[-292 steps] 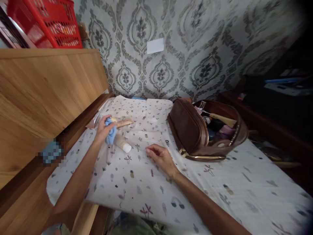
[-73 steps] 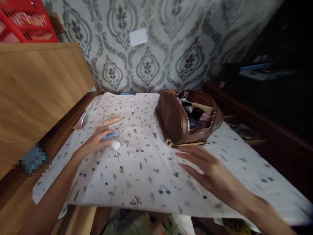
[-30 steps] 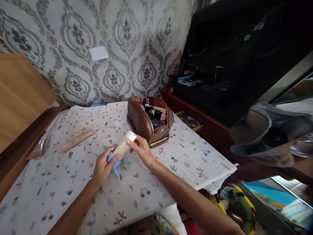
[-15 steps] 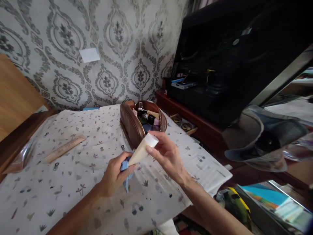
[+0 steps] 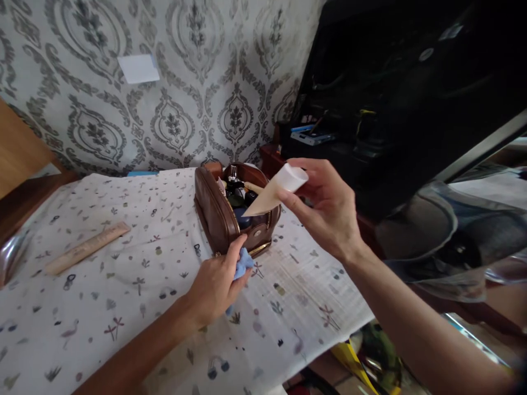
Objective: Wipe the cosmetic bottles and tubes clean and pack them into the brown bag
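My right hand (image 5: 327, 208) pinches the white cap end of a beige tube (image 5: 269, 195), holding it in the air just right of and above the open brown pouch (image 5: 216, 216). The pouch stands on the patterned cloth (image 5: 123, 274) and is full of small cosmetics. My left hand (image 5: 216, 285) is closed round a small blue cloth (image 5: 242, 263) and rests on the table just in front of the pouch.
A second beige tube (image 5: 84, 249) lies on the cloth at left, with a clear plastic bag (image 5: 12, 255) at the far left edge. A dark cabinet (image 5: 391, 99) stands at right behind a wooden ledge. A grey hat (image 5: 461, 241) hangs at right.
My right hand has lifted the beige tube up and away from my left hand, to beside the pouch opening. My left hand with the blue cloth has dropped to the table.
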Motion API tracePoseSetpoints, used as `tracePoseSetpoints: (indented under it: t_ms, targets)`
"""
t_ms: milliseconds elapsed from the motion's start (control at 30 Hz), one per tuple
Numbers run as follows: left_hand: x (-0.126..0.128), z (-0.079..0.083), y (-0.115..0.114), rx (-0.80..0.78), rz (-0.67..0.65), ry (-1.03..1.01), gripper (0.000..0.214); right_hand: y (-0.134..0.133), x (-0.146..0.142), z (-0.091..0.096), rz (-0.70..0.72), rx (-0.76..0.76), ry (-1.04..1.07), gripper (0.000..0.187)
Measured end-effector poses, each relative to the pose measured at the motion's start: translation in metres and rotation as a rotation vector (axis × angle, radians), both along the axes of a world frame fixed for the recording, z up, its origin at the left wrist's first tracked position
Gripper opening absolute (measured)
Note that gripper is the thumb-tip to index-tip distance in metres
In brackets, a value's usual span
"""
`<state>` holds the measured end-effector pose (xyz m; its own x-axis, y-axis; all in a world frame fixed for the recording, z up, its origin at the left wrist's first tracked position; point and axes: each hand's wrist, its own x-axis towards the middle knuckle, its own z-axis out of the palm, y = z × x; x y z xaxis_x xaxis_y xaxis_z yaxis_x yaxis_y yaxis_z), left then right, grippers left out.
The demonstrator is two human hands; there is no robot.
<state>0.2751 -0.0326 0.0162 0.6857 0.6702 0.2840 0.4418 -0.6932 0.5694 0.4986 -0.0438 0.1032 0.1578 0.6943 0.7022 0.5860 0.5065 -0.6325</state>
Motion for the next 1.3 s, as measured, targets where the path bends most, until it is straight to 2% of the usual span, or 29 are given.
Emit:
tracePoseSetpoints:
  t_ms: [100, 300, 467, 567, 733, 867, 933, 1033, 1100, 1200, 1300]
  targets:
    - [0.001, -0.006, 0.002, 0.009, 0.009, 0.002, 0.054, 0.012, 0.004, -0.001, -0.007, -0.100, -0.173, 0.041]
    - [0.001, -0.008, 0.003, -0.063, -0.027, -0.004, 0.048, 0.018, 0.003, -0.010, 0.017, -0.248, -0.486, 0.033]
    - [0.000, -0.008, 0.004, -0.072, -0.044, -0.014, 0.046, 0.021, 0.006, -0.022, -0.067, -0.216, -0.786, 0.022]
    - [0.000, -0.009, 0.004, -0.090, -0.044, 0.005, 0.047, 0.021, 0.007, -0.024, -0.065, -0.194, -0.889, 0.021]
    - [-0.001, -0.007, 0.004, -0.121, -0.027, 0.030, 0.049, 0.018, 0.009, -0.024, -0.046, -0.171, -0.872, 0.025]
    - [-0.001, -0.006, 0.003, -0.100, -0.024, 0.018, 0.050, 0.010, 0.009, -0.026, -0.066, -0.129, -0.753, 0.036]
    - [-0.001, -0.006, 0.002, -0.087, -0.031, 0.013, 0.051, 0.005, 0.007, -0.028, -0.082, -0.075, -0.666, 0.032]
    - [-0.006, -0.007, 0.001, -0.043, -0.052, 0.002, 0.054, -0.007, 0.000, -0.031, -0.097, 0.035, -0.540, 0.016]
    - [-0.013, -0.007, 0.001, -0.001, -0.077, -0.003, 0.054, -0.016, -0.007, -0.034, -0.096, 0.089, -0.483, 0.011]
    - [-0.034, -0.007, 0.003, 0.054, -0.077, 0.011, 0.048, -0.029, -0.018, -0.041, -0.098, 0.134, -0.450, 0.013]
    - [-0.064, -0.011, 0.010, 0.077, 0.019, 0.047, 0.039, -0.039, -0.031, -0.052, -0.092, 0.165, -0.431, 0.025]
